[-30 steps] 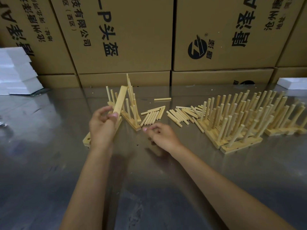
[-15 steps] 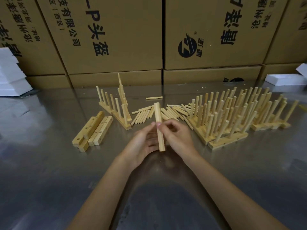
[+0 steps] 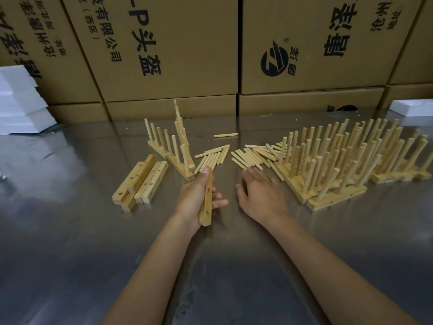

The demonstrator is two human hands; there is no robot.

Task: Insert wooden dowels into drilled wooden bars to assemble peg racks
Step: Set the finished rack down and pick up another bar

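The left hand (image 3: pixel 194 198) grips a drilled bar (image 3: pixel 207 200) (stiff, light, best held mid-length clear of its holes). Just right of the bar, the right hand (image 3: pixel 260 195) reaches with relaxed fingers, holding nothing, toward loose dowels (image 3: pixel 251 156) beyond.

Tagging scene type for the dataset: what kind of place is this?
Likely a small workshop or warehouse packing area: stacked printed cardboard cartons behind a metal worktable, with batches of finished peg racks and loose dowels.
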